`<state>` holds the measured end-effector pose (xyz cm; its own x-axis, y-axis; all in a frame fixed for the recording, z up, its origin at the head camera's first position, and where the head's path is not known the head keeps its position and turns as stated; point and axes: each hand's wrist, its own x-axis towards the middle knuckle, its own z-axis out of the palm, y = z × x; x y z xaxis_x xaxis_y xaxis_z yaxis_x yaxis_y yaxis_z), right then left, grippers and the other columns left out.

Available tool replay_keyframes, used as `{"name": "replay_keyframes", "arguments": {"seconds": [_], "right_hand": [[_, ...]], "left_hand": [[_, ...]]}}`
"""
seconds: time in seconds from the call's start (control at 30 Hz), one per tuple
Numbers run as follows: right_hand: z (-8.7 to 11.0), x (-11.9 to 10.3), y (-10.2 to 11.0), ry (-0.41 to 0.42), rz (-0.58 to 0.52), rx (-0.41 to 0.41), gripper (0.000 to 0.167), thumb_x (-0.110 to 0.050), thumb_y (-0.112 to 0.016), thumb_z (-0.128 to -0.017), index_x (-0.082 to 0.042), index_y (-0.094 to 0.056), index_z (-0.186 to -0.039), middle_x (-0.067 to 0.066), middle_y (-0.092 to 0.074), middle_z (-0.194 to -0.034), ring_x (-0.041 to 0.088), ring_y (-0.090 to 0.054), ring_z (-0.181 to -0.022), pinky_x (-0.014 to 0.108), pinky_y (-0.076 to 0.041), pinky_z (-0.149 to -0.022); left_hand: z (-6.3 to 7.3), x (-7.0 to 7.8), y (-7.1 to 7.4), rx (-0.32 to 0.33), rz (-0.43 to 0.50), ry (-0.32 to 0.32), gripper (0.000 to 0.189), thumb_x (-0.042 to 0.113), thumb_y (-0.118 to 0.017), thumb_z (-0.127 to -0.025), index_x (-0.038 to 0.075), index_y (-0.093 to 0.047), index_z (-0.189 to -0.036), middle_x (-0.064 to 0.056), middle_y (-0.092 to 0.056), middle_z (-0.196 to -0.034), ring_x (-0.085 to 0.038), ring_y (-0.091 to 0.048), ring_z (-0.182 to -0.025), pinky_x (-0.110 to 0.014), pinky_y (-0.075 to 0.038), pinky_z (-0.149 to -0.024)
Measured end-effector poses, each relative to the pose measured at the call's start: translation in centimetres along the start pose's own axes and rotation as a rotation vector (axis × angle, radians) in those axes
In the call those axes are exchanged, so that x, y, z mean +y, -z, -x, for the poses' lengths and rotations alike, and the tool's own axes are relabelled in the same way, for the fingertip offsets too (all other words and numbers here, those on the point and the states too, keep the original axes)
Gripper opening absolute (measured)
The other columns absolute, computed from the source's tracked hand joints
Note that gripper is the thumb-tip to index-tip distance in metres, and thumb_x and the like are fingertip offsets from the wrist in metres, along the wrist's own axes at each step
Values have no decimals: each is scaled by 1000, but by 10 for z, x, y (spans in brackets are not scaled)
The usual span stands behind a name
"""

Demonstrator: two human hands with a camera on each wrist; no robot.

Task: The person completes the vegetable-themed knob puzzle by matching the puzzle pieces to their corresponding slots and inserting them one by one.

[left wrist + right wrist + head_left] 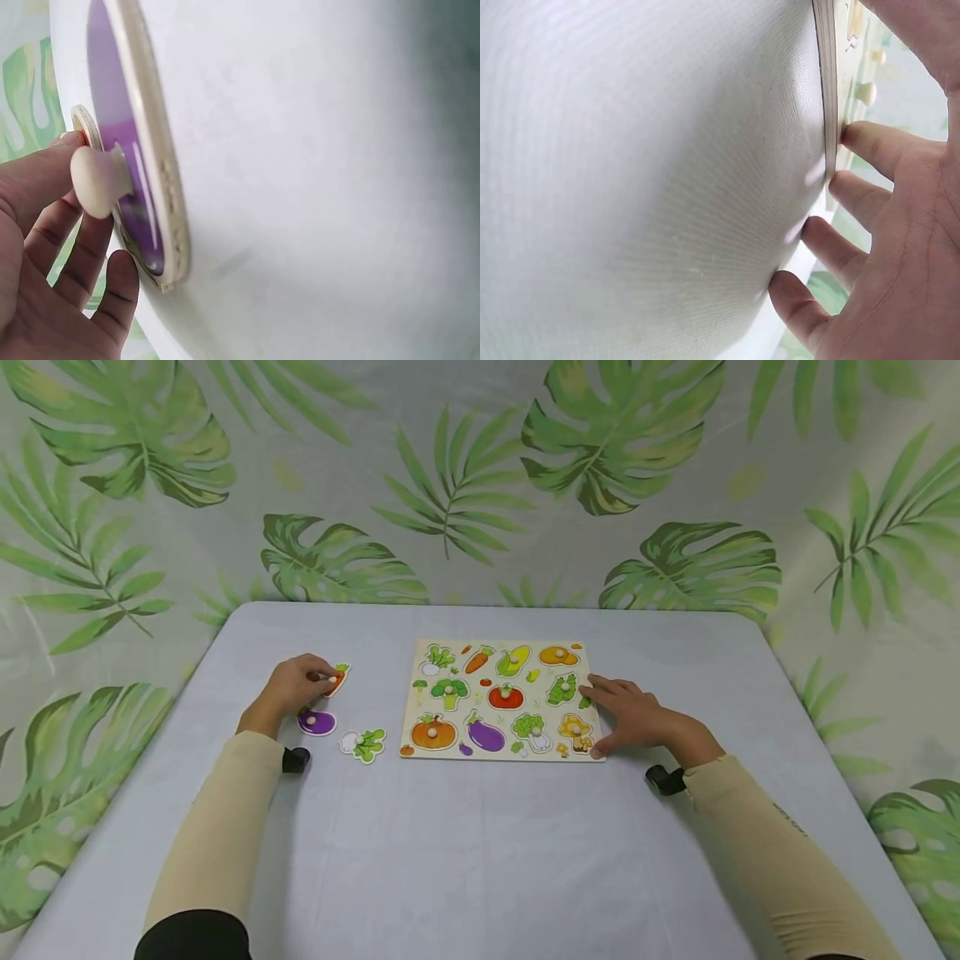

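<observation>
My left hand (294, 683) pinches a carrot puzzle piece (341, 678) on the left part of the table, with thumb and fingertips at its knob. Right beside that hand lies a purple eggplant piece (318, 722); in the left wrist view its pale round knob (91, 180) stands in front of the fingers. A white-and-green turnip piece (363, 744) lies a little nearer the board. With fingers spread, my right hand (633, 714) rests at the right edge of the wooden vegetable puzzle board (468, 753). Its fingertips touch the board's edge (826, 90) and the cloth.
Knobbed pieces sit in the board, among them a tomato (506, 697), a pumpkin (432, 733) and a broccoli (450, 693). A white cloth (480, 852) covers the table. Behind it hangs a leaf-patterned curtain (480, 468).
</observation>
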<state>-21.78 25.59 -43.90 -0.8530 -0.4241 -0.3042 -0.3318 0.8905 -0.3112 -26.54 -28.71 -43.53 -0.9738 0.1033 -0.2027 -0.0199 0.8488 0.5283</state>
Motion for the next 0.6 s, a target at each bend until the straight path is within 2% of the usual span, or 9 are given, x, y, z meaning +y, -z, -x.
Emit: {"name": "replay_keyframes", "arguments": {"seconds": [0.13,0.23,0.37,0.6], "right_hand": [[0,0,-1,0,0,1,106,-49,-84,-72,-14,-31,-156,15,-16,-167,48,-19,-148,76,-29,-105],[0,0,0,0,-4,1,105,-49,-84,-72,-14,-31,-156,15,-16,-167,48,-19,-148,75,-29,-105],[0,-1,0,-1,-7,-2,106,-49,-84,-72,-14,-31,-156,15,-16,-167,47,-18,-148,74,-30,-105],[0,0,0,1,-6,5,106,-50,-84,-72,-14,-31,-156,15,-16,-166,48,-19,-148,75,-30,-105]], "left_hand": [[0,0,-1,7,1,8,29,18,-60,-98,3,-68,-122,-19,-57,-128,-34,-51,-110,-48,-49,-95],[0,1,0,12,6,20,30,18,-59,-98,3,-67,-123,-19,-58,-125,-32,-52,-105,-41,-50,-87],[-1,2,-1,42,21,3,28,16,-60,-97,2,-68,-121,-20,-59,-126,-32,-54,-104,-36,-50,-81],[-5,15,-4,65,64,-57,28,11,-57,-98,-1,-68,-121,-19,-56,-139,-38,-55,-120,-52,-49,-102]]}}
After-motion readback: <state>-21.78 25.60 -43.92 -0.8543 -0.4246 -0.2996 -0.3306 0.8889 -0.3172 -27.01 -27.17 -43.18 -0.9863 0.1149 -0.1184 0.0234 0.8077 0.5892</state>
